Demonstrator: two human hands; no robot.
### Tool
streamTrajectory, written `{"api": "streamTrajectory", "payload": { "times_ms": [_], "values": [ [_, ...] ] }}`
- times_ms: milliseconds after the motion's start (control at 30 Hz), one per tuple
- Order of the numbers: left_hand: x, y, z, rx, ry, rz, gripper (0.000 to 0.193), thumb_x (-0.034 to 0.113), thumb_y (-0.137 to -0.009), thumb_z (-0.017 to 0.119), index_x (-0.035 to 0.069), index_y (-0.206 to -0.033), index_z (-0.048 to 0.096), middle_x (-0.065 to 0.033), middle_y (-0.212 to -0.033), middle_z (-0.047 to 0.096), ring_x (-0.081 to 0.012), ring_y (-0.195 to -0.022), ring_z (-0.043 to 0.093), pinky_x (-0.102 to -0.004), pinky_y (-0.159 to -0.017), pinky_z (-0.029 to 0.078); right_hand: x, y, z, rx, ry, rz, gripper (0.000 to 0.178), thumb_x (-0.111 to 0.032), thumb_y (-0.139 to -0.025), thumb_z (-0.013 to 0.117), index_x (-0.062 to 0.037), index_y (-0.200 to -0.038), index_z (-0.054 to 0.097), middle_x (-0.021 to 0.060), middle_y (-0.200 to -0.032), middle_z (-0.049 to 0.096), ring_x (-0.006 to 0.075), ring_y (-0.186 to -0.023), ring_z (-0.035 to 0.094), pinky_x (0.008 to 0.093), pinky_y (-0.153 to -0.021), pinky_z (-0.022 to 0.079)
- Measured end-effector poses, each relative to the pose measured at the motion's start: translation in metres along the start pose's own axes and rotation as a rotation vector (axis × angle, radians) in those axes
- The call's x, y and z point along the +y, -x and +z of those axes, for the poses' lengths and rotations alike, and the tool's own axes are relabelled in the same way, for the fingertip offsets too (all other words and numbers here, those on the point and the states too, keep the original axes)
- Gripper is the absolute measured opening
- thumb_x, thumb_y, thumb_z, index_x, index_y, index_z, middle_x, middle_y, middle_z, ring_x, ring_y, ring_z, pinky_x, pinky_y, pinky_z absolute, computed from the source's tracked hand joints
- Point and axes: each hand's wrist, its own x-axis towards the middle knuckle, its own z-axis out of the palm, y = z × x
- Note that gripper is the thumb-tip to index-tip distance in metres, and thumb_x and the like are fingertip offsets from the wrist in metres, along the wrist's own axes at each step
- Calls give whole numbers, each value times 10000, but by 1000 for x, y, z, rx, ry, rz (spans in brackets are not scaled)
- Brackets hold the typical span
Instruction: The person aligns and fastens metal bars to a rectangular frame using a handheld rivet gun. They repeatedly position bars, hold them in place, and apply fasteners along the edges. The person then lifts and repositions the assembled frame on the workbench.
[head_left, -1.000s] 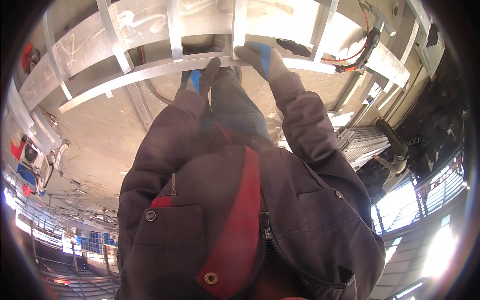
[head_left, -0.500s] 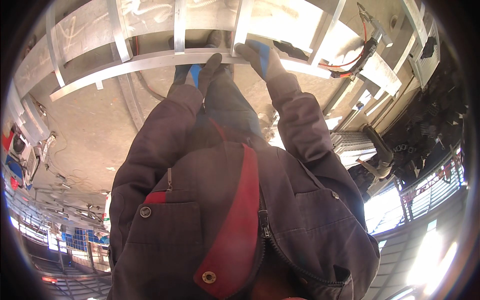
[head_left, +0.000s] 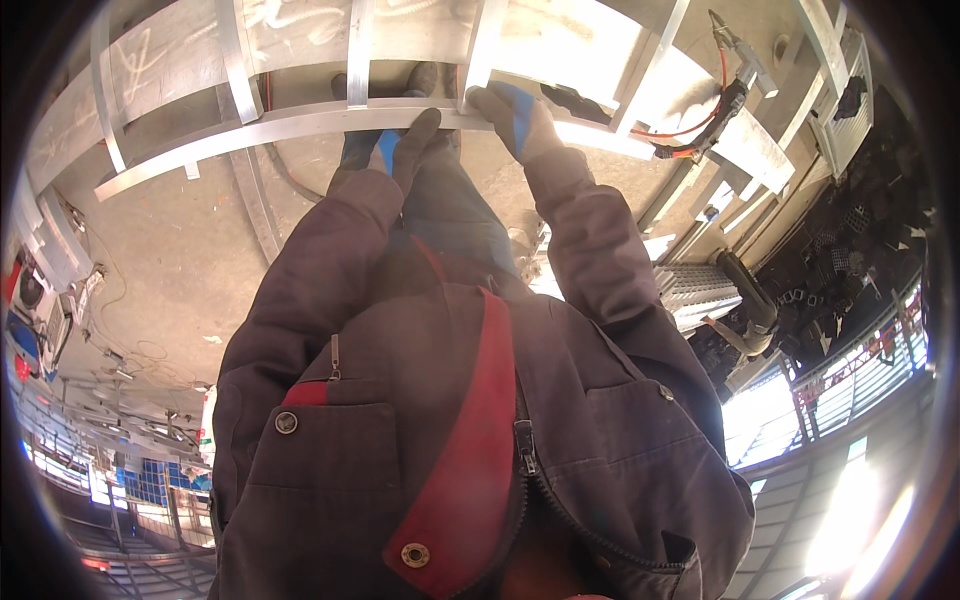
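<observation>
A long, pale metal rail (head_left: pixel 270 130) runs across in front of me, with several flat crossbars (head_left: pixel 361 50) joined to it, like a ladder frame. My left hand (head_left: pixel 408 150), in a grey and blue glove, grips the near side of the rail. Its thumb lies over the rail and the other fingers are mostly hidden. My right hand (head_left: pixel 512 115), gloved the same way, is closed on the rail where one crossbar (head_left: pixel 484 45) meets it. Its fingertips press against that joint, and part of the grip is hidden.
Beyond the rail lies a broad metal beam (head_left: pixel 300 40) with chalk-like marks. A tool with an orange cable (head_left: pixel 735 95) rests at the frame's right end. Metal profiles (head_left: pixel 700 290) are stacked at right. My legs (head_left: pixel 450 200) stand close to the rail, over a concrete floor (head_left: pixel 180 260).
Both hands keep their hold on the rail. The view has shifted slightly, and my right forearm appears a little further left. Nothing has been let go.
</observation>
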Motion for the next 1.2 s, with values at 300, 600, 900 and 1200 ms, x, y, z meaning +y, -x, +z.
{"api": "streamTrajectory", "payload": {
  "times_ms": [300, 600, 900, 1200],
  "values": [
    [4, 4, 5, 31, 2, 11, 598, 307, -1013, 673, -35, -1456, 462, -179, -1390, 560, -287, -1225, 612, -382, -1058, 553, 2, -7, -1, -33, 75, 42, 525, -589, -974, 549, -150, -1192, 737, 138, -1115, 741, 326, -1065, 672, 426, -956, 497],
    [9, 9, 10, 45, -28, 15, 567, 289, -1016, 671, -48, -1428, 478, -195, -1379, 562, -287, -1214, 619, -373, -1070, 551, 2, -8, -3, -62, 42, 17, 494, -559, -980, 571, -152, -1211, 732, 132, -1131, 741, 312, -1086, 674, 418, -961, 498],
    [4, 3, 4, 49, -39, -39, 566, 291, -1025, 661, -54, -1433, 475, -197, -1393, 552, -297, -1235, 609, -379, -1068, 556, -10, -7, -9, -49, 175, 48, 507, -558, -979, 586, -153, -1250, 726, 118, -1132, 745, 289, -1040, 676, 405, -965, 503],
    [9, 8, 10, 51, -13, 25, 538, 245, -1032, 646, -67, -1432, 468, -226, -1366, 573, -314, -1201, 639, -378, -1042, 586, -2, -22, -10, -123, 203, -29, 506, -553, -973, 608, -153, -1260, 728, 108, -1117, 749, 266, -998, 678, 399, -951, 511]
  ]
}}
